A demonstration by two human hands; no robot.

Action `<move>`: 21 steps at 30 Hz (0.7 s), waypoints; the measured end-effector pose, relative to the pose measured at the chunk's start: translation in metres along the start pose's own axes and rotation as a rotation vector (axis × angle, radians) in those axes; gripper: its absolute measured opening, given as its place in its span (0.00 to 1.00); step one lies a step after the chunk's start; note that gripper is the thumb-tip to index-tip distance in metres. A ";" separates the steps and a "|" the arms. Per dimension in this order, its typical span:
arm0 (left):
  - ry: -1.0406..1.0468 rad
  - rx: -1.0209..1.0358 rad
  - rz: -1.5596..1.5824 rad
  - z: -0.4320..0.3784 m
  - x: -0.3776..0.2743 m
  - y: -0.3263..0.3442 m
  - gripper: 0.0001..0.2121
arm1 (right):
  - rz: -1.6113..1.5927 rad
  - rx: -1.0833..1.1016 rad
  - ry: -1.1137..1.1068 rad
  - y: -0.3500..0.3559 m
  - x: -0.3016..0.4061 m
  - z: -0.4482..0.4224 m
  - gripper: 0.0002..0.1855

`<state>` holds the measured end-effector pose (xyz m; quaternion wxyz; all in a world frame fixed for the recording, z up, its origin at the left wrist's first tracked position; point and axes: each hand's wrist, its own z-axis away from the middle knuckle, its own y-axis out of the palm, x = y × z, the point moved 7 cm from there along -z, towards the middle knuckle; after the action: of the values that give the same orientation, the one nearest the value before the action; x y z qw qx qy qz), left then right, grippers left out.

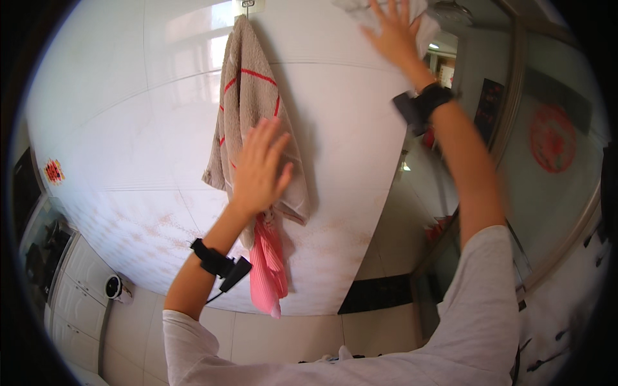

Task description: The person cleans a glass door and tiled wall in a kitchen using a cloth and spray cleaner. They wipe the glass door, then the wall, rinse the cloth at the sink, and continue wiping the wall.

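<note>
My left hand (260,166) is raised with its fingers extended in front of a beige towel with red stripes (258,87). It overlaps the towel's lower half; whether it presses on it cannot be told. High on the right, my right hand (396,36) lies spread over a white cloth (425,31) against the upper wall near its right edge. The hand is slightly blurred, and the cloth's upper part runs out of the picture. The towel hangs from a hook (247,4) on the white tiled wall (338,120). Below it hangs a pink ribbed cloth (268,270).
Right of the wall edge are a doorway with a black threshold (379,293) and a glass door panel bearing a red round decoration (553,138). At lower left stand white cabinets (79,289) and a small bin (118,289). Beige floor tiles (285,333) lie below.
</note>
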<state>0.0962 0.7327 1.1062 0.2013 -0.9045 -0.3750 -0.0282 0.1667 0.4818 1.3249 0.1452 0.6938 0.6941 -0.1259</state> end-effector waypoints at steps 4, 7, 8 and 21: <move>0.067 -0.041 0.149 -0.015 -0.017 0.031 0.26 | -0.369 0.349 -0.337 0.028 0.132 0.146 0.39; 0.049 -0.029 0.156 -0.023 -0.025 0.054 0.26 | -0.442 1.000 -0.579 0.025 0.189 0.317 0.33; 0.023 -0.037 0.132 -0.026 -0.024 0.060 0.27 | -0.625 1.116 -0.591 0.018 0.187 0.347 0.33; -0.050 0.093 -0.229 -0.019 0.001 0.117 0.41 | -0.093 -0.275 -0.003 -0.009 -0.054 -0.102 0.33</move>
<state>0.1794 0.6518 1.0841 0.2291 -0.8458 -0.4816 -0.0112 0.1545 0.4706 1.4396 0.2340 0.6342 0.7360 -0.0374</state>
